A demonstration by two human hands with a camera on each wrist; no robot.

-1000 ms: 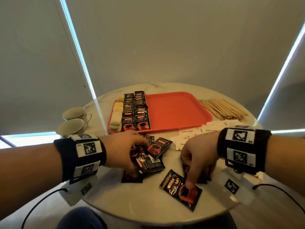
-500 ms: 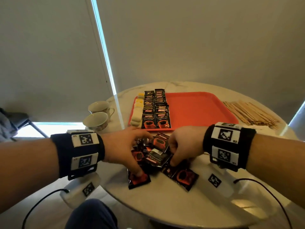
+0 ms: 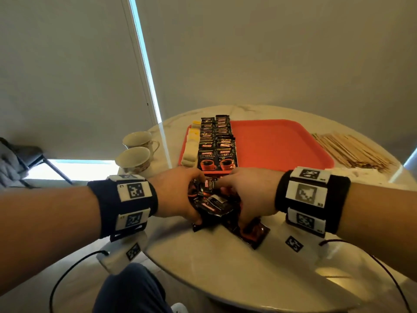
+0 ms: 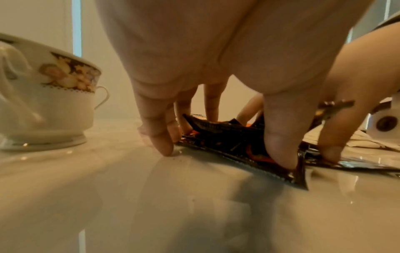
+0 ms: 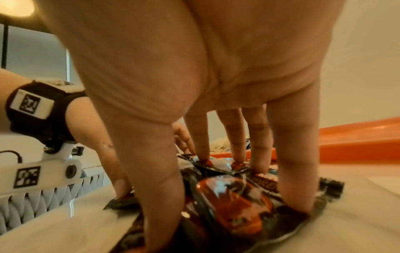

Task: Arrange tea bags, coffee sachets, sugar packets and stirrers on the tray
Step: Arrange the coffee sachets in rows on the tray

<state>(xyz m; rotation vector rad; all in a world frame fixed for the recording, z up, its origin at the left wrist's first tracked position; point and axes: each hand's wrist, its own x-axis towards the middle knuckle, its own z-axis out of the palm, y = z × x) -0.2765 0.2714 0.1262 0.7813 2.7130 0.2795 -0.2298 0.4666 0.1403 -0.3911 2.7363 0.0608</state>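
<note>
A loose pile of black coffee sachets [image 3: 213, 203] lies on the table just in front of the red tray [image 3: 275, 143]. My left hand [image 3: 180, 195] and right hand [image 3: 246, 195] flank the pile, straight fingers pointing down and pressing on the sachets. In the left wrist view the fingertips [image 4: 164, 150] touch the table at the pile's edge. In the right wrist view the fingers [image 5: 296, 196] stand on the sachets [image 5: 233, 202]. Two rows of coffee sachets [image 3: 216, 150] and a column of tea bags [image 3: 191, 147] lie at the tray's left side.
Wooden stirrers [image 3: 354, 151] lie in a heap right of the tray, with white sugar packets [image 3: 361, 175] partly hidden behind my right wrist. Two teacups [image 3: 135, 158] stand left of the tray. The round table's near edge [image 3: 203, 288] is close to me.
My right hand has slid left, dragging sachets toward the pile. The two hands now nearly meet over it. The left hand has stayed on the pile.
</note>
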